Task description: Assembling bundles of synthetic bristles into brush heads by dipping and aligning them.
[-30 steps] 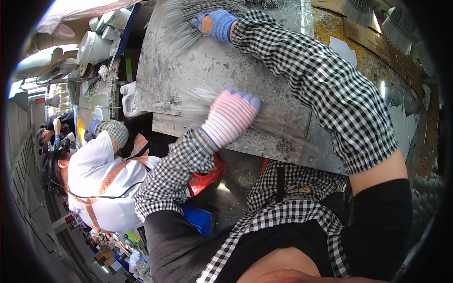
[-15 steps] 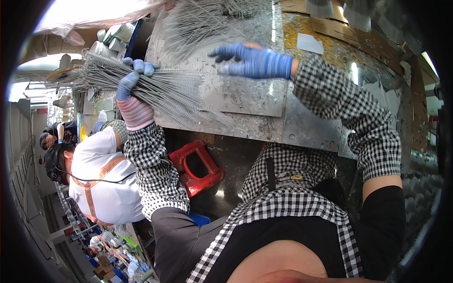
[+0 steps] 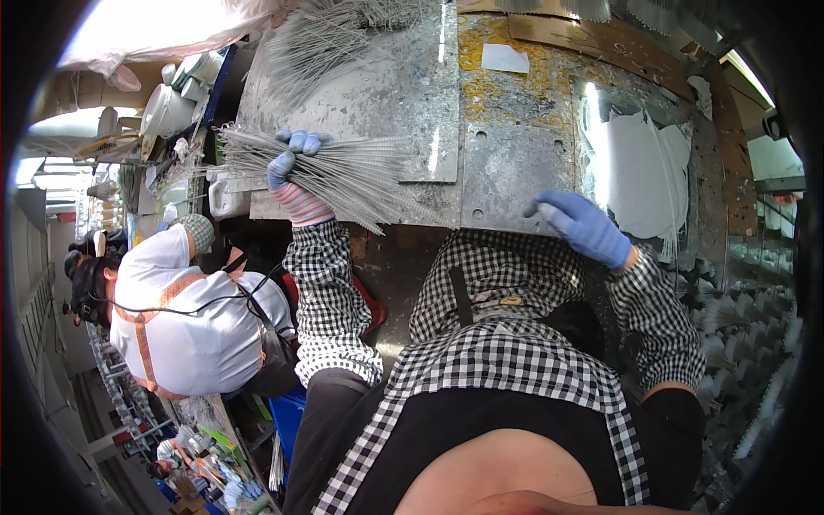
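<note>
My left hand (image 3: 292, 159), in a blue glove with a striped cuff, is closed around a bundle of thin twisted-wire brushes (image 3: 373, 167). The bundle lies sideways over the front part of the metal-topped table (image 3: 506, 172), its ends fanning out on both sides of my fist. Near the table's front edge, right of the bundle, my right hand (image 3: 592, 232) hangs in a blue glove. Its fingers are loosely bent and point left, with nothing visible in them. A loose pile of similar wire pieces (image 3: 322, 51) lies at the far left of the table.
A white sheet-like piece (image 3: 639, 172) covers the table's right side. White paper (image 3: 505, 58) lies near yellow rings (image 3: 481, 94) at the back. Close on my left sits a co-worker in a white shirt (image 3: 193, 335). A red stool (image 3: 373, 305) is partly behind my left sleeve.
My right hand has come away from the tabletop near the bundle, moving right and toward me. My left hand keeps its hold on the brushes. The whole view has shifted.
</note>
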The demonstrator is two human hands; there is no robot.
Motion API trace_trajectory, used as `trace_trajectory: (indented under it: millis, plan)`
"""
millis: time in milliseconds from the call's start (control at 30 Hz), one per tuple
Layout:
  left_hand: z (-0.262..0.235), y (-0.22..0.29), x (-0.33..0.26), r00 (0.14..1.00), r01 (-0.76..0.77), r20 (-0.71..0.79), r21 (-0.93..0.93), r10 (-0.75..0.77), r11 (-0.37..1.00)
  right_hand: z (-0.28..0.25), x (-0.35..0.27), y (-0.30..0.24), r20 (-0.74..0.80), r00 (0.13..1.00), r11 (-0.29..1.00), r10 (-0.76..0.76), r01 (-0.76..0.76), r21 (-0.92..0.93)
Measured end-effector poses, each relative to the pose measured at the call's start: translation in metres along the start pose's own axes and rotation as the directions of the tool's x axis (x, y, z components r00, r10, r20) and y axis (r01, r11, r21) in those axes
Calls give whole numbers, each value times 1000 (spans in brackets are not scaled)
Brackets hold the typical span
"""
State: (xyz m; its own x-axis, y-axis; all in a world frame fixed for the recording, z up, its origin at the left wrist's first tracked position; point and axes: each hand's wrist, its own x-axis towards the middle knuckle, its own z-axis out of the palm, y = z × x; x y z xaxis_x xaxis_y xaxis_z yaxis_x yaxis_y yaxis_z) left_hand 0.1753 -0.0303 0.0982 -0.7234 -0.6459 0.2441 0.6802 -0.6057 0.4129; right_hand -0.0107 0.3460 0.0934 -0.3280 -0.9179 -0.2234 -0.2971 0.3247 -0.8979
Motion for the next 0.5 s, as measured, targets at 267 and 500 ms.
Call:
trace_trajectory:
  millis: [267, 500]
  plan:
    - [28, -108, -85, 809, 585, -166, 138, -564, 799, 73, 22, -33, -209, 971, 989, -118, 134, 64]
    - [22, -134, -136, 737, 675, -236, 246, -633, 695, 113, 2, -25, -58, 997, 836, -59, 17, -548]
